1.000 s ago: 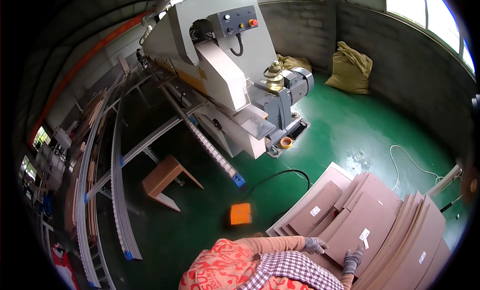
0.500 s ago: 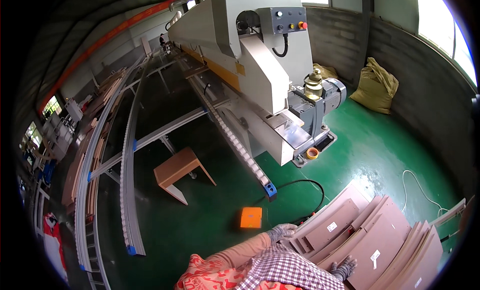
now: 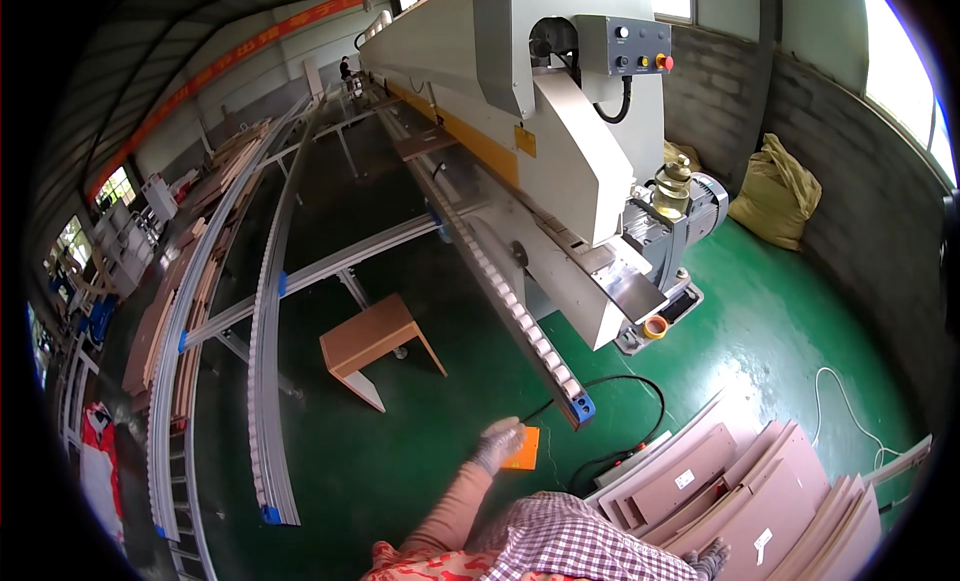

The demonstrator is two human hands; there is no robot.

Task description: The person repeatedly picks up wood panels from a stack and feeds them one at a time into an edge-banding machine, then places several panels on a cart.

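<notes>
Green floor (image 3: 790, 331), wooden stool (image 3: 372, 339), stacked panels (image 3: 760, 501), yellow sack (image 3: 775, 191)

Daylight pours in from windows (image 3: 905, 76) at the upper right, well away from the gloved fingers (image 3: 497, 443), and blows out to white there. The green floor (image 3: 770, 351) right of the fingers carries pale glare – a wet-looking sheen. Left of them the hall dims into shadow. 1 fisheye view: straight rails bow, a black rim closes the corners, and far detail softens.
</notes>
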